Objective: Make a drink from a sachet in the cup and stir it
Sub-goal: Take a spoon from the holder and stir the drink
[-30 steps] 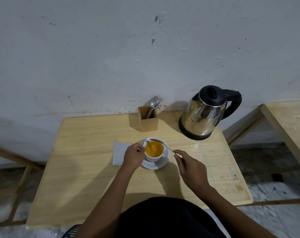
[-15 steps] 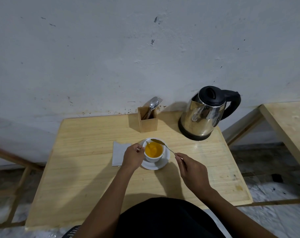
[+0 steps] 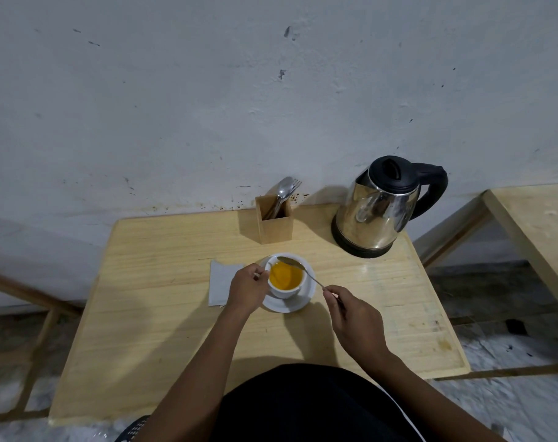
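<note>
A white cup full of orange drink stands on a white saucer in the middle of the wooden table. My left hand grips the cup's left side at the handle. My right hand pinches the handle of a metal spoon. The spoon's bowl hovers over the cup's far rim, above the liquid. A white sachet or paper lies flat just left of my left hand.
A steel electric kettle with a black lid and handle stands at the table's back right. A wooden cutlery holder with a spoon and fork stands behind the cup. A second wooden table is to the right.
The spoon's bowl has stayed over the cup's far rim, shifting only slightly. My right hand has eased a little to the right. My left hand keeps its hold on the cup.
</note>
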`<state>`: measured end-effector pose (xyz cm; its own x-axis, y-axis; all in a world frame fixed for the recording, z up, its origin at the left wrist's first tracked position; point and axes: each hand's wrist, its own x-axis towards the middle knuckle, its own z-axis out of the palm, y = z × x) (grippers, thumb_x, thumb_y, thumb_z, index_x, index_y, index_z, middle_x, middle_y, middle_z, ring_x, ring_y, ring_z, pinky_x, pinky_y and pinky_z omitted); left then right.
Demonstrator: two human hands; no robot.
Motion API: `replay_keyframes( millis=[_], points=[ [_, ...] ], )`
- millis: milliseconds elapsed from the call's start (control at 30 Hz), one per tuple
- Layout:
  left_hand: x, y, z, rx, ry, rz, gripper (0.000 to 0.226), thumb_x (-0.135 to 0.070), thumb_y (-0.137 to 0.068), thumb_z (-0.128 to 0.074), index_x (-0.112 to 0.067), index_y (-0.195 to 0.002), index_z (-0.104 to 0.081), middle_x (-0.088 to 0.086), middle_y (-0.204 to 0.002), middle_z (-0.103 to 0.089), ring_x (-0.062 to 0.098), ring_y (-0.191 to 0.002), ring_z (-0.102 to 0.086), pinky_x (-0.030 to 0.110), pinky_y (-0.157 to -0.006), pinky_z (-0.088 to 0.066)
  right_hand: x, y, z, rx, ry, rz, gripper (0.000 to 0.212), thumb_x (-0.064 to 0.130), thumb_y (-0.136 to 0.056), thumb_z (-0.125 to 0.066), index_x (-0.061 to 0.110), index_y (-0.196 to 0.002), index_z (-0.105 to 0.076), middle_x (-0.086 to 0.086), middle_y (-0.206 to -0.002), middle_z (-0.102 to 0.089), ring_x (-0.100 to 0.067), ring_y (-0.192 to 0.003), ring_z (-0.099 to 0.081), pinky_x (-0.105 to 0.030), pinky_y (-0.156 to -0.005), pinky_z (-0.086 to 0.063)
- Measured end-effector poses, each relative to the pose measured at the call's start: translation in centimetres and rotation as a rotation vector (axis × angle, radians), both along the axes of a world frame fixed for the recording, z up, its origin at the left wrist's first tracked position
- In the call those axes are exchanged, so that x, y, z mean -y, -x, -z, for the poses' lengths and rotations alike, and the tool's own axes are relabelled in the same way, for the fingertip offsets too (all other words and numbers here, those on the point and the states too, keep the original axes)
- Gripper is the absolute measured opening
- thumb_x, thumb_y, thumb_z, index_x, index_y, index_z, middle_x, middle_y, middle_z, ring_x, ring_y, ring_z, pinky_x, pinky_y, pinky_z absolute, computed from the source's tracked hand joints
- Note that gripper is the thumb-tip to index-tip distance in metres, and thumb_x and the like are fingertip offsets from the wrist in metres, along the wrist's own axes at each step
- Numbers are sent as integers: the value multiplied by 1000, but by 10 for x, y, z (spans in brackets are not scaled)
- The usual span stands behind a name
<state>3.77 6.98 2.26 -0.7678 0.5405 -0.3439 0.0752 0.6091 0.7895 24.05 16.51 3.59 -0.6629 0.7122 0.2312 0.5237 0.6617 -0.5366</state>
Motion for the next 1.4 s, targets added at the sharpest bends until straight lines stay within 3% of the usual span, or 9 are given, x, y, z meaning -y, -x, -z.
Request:
replay_keyframes(
  millis=[167,300,400,533,700,867,1067,1400],
  points=[
    [0,0,-1,5,-8,6,16,-23,-93,-55,-13,-85,-63,6,-77,-62,21,-73,-57,29,-63,-41,-1,0,-4,53,183,18,21,37,-98,-51,24,-98,-68,9,-56,-60,-6,-52,-55,-20,-49,-36],
    [1,0,0,7,-5,4,16,-22,-93,-55,-12,-86,-65,7,-76,-63,20,-69,-57,28,-57,-40,-5,-2,-9,-3,430,102,31,38,-100,-44,23,-78,-59,3,-59,-58,-7,-59,-56,-31,-57,-39],
    [0,0,0,5,-1,1,17,-23,-93,-55,-10,-89,-66,9,-81,-66,21,-72,-59,29,-60,-41,-12,-3,-8,-51,598,212,28,32,-101,-42,19,-84,-59,3,-74,-63,-7,-73,-57,-33,-66,-42],
    [0,0,0,13,11,-4,20,-23,-93,-54,-8,-93,-67,8,-83,-65,21,-75,-59,28,-65,-41,-25,-3,9,21,689,280,24,28,-101,-38,17,-89,-55,0,-75,-59,-17,-71,-56,-34,-65,-41],
    [-1,1,0,2,24,0,20,-23,-93,-55,-8,-95,-67,8,-85,-66,21,-77,-60,29,-66,-41,-30,5,31,139,691,296,26,28,-102,-32,12,-100,-52,-2,-79,-60,-19,-73,-57,-34,-64,-40],
    [-1,0,-1,-8,26,-2,20,-23,-93,-55,-8,-94,-67,7,-85,-65,20,-77,-59,28,-64,-40,-32,18,39,298,647,284,26,34,-101,-31,18,-106,-52,0,-87,-62,-18,-76,-57,-33,-65,-40],
    [0,-1,-1,-13,41,-2,22,-23,-94,-54,-7,-100,-67,7,-85,-64,21,-77,-58,29,-67,-40,-37,23,39,421,564,247,19,42,-96,-42,26,-104,-50,1,-93,-67,-23,-84,-62,-33,-70,-44],
    [-1,-2,-3,-16,73,-16,23,-25,-94,-54,-8,-101,-67,5,-88,-64,20,-80,-58,28,-69,-40,-39,20,35,540,358,185,12,38,-97,-43,28,-94,-48,7,-83,-61,-17,-70,-56,-29,-63,-41]
  ],
)
